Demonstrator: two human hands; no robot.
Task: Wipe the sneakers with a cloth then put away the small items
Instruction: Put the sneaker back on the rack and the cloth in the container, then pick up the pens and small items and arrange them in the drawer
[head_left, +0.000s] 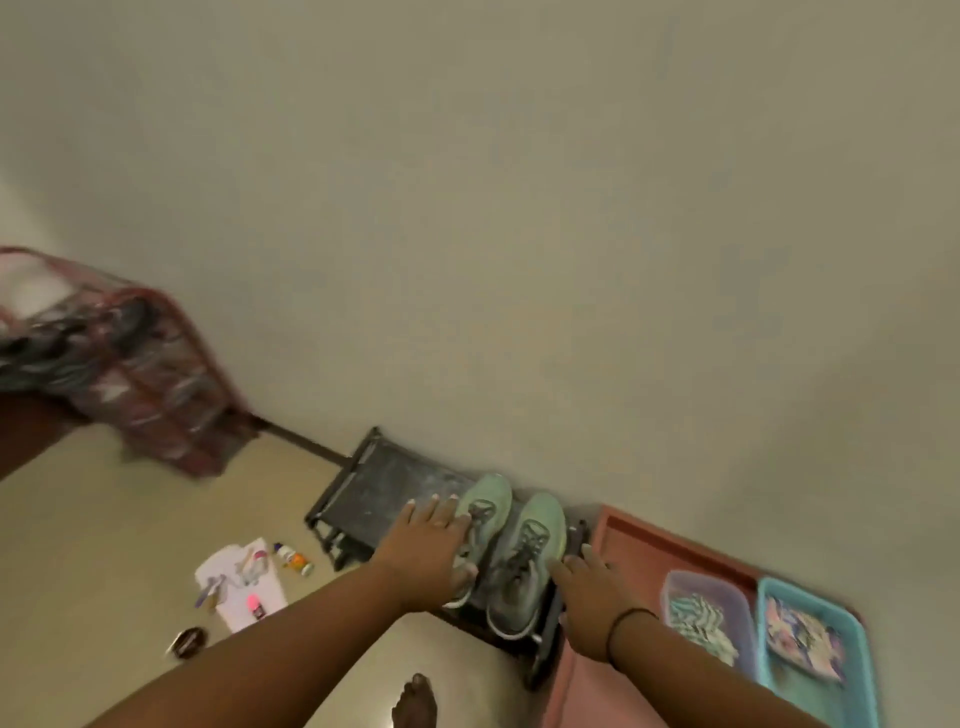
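Observation:
Two mint-green sneakers sit side by side on a low black rack (374, 483) against the wall: the left sneaker (491, 501) and the right sneaker (537, 540). My left hand (431, 551) lies over the left sneaker's outer side with its fingers straight. My right hand (587, 592) touches the outer side of the right sneaker, its fingers also extended. No cloth is in either hand. Small items lie on the floor to the left: a white sheet (244, 582) with a few bits on it, a small bottle (293, 558) and a dark oval item (188, 642).
Right of the rack, a pink tray (639, 540) holds a purple tub (701, 613) and a teal tub (810, 639), both filled with patterned items. A red-trimmed clear bag (145, 384) stands at the far left wall. My bare foot (415, 701) is on the floor below.

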